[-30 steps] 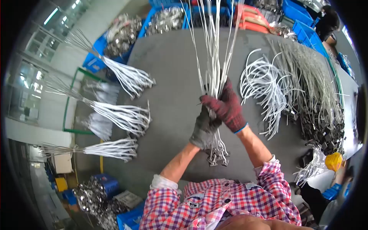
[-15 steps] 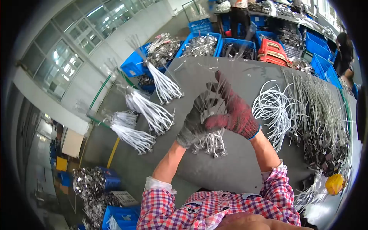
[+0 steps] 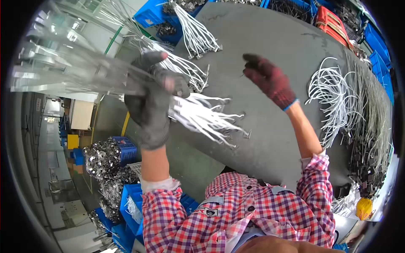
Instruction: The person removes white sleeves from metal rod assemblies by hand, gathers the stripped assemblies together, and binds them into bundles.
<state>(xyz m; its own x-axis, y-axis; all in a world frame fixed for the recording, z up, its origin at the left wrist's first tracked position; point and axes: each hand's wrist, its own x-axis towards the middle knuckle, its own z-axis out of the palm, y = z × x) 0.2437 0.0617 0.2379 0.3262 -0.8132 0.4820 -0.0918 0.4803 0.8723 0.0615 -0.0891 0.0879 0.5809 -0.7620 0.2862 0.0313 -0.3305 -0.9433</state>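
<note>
My left hand [image 3: 154,105], in a dark grey glove, is closed around a bundle of white cords [image 3: 198,116] with small metal end pieces. The cords fan out rightward over the table; their other ends, thin and greyish, blur out to the left. My right hand [image 3: 270,80], in a red and black glove, hovers above the table with its fingers apart and holds nothing. Behind the left hand lie more white cord bundles, one bundle [image 3: 194,31] at the far table edge and another partly hidden. Loose white cords [image 3: 331,97] lie right of my right hand.
Long grey cords with dark end pieces [image 3: 371,126] cover the table's [image 3: 253,139] right side. A red crate [image 3: 331,25] and blue bins [image 3: 149,12] stand beyond the far edge. Bins of metal parts [image 3: 101,158] are at lower left. A yellow object [image 3: 364,208] sits at lower right.
Both hands were together around the bundle; now they are apart. The left hand has carried the bundle left and tilted it sideways. My right hand has let go. The view has tipped downward.
</note>
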